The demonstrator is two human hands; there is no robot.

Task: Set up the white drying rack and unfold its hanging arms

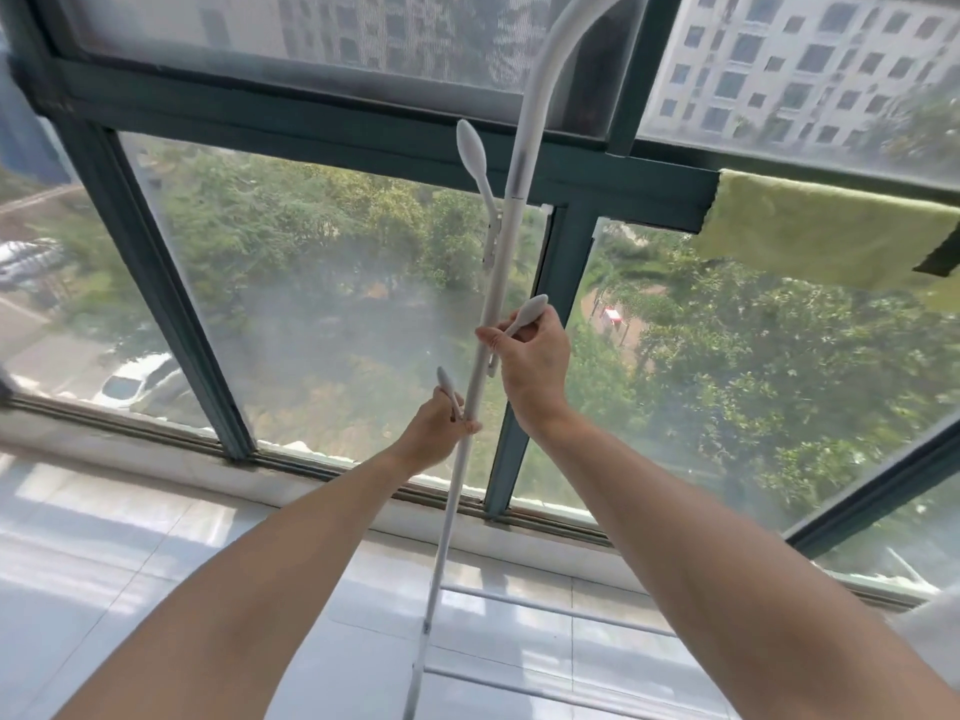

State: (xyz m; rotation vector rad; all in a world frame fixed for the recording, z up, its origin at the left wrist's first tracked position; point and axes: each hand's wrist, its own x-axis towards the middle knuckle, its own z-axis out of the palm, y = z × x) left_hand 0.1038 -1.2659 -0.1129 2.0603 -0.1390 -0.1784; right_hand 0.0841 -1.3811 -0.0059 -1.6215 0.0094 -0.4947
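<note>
The white drying rack's upright pole [511, 210] stands before the window and curves right at its top. Short hanging arms with bulb-shaped tips are hinged to it. The top arm [474, 158] points up and slightly left, tilted away from the pole. My right hand [530, 363] grips the middle arm [531, 310], whose tip sticks out to the right above my fingers. Lower down, my left hand [441, 431] wraps the pole and a lower arm [448, 387], whose tip pokes up to the left. White horizontal rails of the rack [561, 613] show near the floor.
A dark green window frame [322, 124] spans the view, with trees and buildings outside. A yellow-green cloth [821, 228] hangs on the frame at the upper right. A pale tiled sill [130, 517] runs below the glass.
</note>
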